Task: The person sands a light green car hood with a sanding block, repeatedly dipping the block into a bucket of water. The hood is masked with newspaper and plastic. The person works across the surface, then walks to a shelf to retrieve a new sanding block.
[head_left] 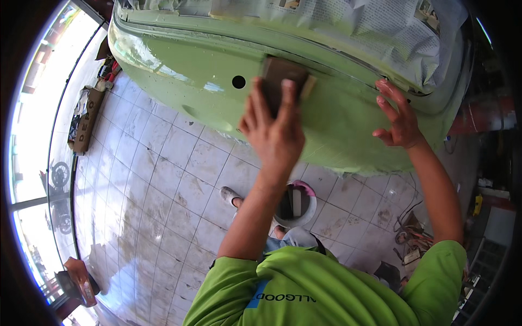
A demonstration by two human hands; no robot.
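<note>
A light green car body panel, glossy on its left part, stretches across the upper half of the view and has a round black hole in it. My left hand presses a dark brown sanding block flat on the panel, right of the hole. Fingers and thumb lie along the block, and a tan edge shows on its right side. My right hand is at the panel's right part with fingers spread and nothing in it; whether it touches the surface I cannot tell.
Newspaper is taped over the area above the panel. Below, a bucket holding flat pieces and something pink stands by my feet on the tiled floor. A cardboard box lies left; cords and clutter lie right.
</note>
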